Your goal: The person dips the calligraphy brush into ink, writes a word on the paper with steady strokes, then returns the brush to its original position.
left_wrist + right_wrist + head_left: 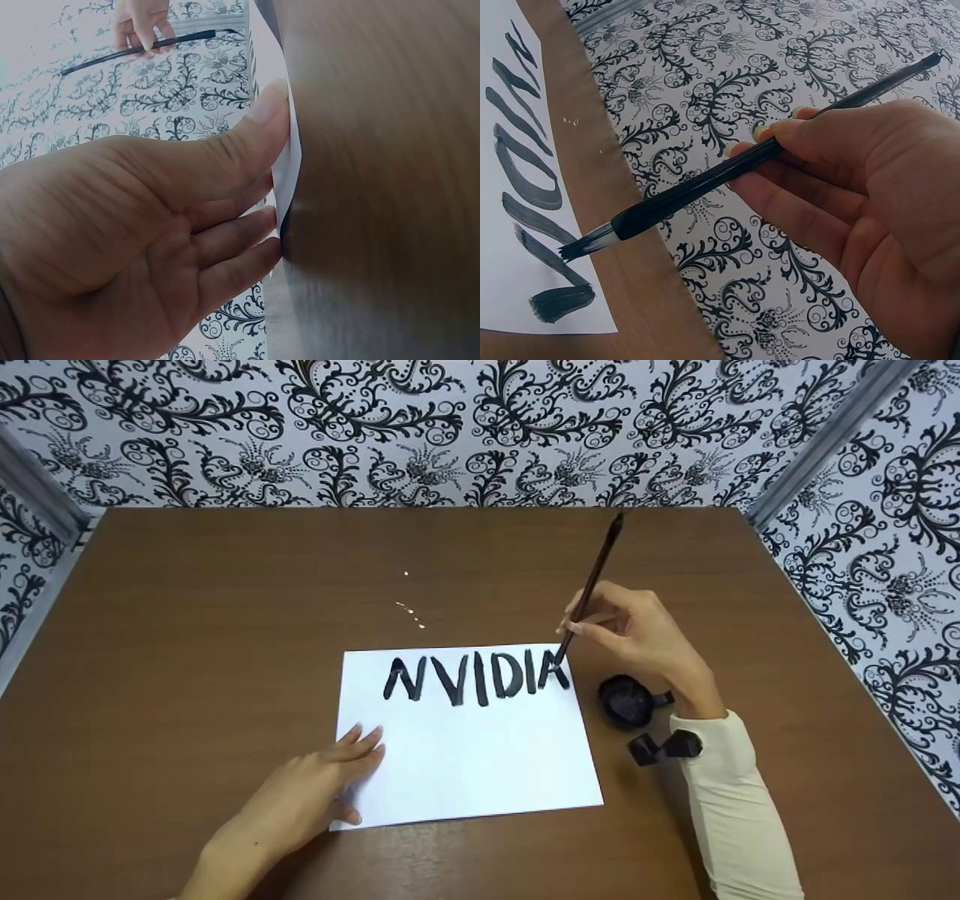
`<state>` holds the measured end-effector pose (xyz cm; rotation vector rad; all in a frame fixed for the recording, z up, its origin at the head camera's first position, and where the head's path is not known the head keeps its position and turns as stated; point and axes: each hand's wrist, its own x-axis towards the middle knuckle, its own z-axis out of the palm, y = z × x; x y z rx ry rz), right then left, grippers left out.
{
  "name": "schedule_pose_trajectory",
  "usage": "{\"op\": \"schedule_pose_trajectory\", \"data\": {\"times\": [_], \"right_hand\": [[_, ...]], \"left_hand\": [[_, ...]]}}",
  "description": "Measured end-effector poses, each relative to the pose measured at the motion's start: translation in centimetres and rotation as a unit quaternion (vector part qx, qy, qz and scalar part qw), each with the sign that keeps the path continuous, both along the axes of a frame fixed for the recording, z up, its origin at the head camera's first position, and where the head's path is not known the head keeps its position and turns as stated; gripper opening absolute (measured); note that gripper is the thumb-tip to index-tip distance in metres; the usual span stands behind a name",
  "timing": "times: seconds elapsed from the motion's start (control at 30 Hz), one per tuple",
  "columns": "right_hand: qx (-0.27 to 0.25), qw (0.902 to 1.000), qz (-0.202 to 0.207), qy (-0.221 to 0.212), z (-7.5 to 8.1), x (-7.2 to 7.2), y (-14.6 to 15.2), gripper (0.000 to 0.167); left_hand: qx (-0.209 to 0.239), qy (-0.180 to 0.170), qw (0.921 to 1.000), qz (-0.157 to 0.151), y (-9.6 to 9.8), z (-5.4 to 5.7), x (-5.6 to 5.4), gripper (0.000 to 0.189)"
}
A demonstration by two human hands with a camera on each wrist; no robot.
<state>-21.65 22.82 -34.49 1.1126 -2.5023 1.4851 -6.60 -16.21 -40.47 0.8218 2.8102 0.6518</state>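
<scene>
A white sheet of paper (465,757) lies on the brown table, with the black painted letters NVIDIA (482,679) across its upper part. My left hand (289,799) rests on the sheet's lower left edge, fingers extended and spread. In the left wrist view its thumb (270,109) lies along the paper's edge. Between thumb and fingers, my right hand (645,641) pinches a dark paintbrush (598,562), slanted with its handle up. The black-wetted bristles (592,241) are at the last letter, the A; whether they touch the paper I cannot tell exactly.
A small round black pot (625,702) stands right of the paper, close to my right wrist. A black device (681,744) sits at that wrist's sleeve. Pale specks (410,612) dot the table (225,660) beyond the sheet. Patterned black-and-white walls (420,435) border the table.
</scene>
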Motion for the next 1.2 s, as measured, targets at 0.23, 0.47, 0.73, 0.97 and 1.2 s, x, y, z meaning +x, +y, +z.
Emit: {"op": "schedule_pose_trajectory", "data": {"times": [0.23,0.47,0.73,0.97,1.2], "right_hand": [[0.006,0.9998,-0.009,-0.018,0.5,0.5,-0.6,0.016],[0.015,0.9997,-0.004,-0.018,0.3,0.4,-0.7,0.017],[-0.011,0.9995,-0.024,-0.015,-0.5,-0.1,-0.6,0.015],[-0.015,0.9987,-0.048,-0.002,-1.8,-1.2,0.1,0.018],[-0.025,0.9982,-0.055,0.005,-2.0,-1.4,0.1,0.019]], "left_hand": [[-0.008,0.000,1.0000,-0.003,0.0,0.0,-0.2,0.071],[-0.008,-0.004,1.0000,-0.001,0.0,0.0,-0.3,0.071],[-0.008,-0.007,0.9999,-0.001,0.0,0.0,-0.2,0.072],[-0.009,-0.001,1.0000,0.001,0.1,-0.1,-0.1,0.072],[-0.010,0.001,0.9999,0.004,0.0,-0.2,0.0,0.073]]}}
